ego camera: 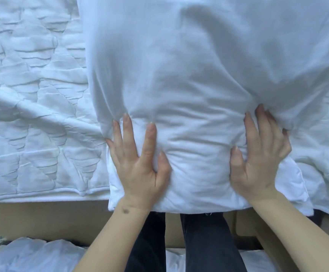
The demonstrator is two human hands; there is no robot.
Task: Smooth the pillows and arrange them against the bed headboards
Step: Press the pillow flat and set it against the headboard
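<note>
The white quilted bed cover (34, 107) is lying beyond and to the outer side of the left hand, with its stitched hem running along the near edge. On top of it the large, soft white cotton pillow (189, 75) is stretching away from both hands, its near end overhanging the bed edge just under the wrists. It is looking light, plump and yielding, its loose case creasing wherever it is pressed, so it would likely be handled best by the two near corners or the side seams. The left hand (140, 165) is pressing down flat with spread fingers, thumb dug into the filling. The right hand (258, 160) is doing the same, its fingertips sinking into a fold.
</note>
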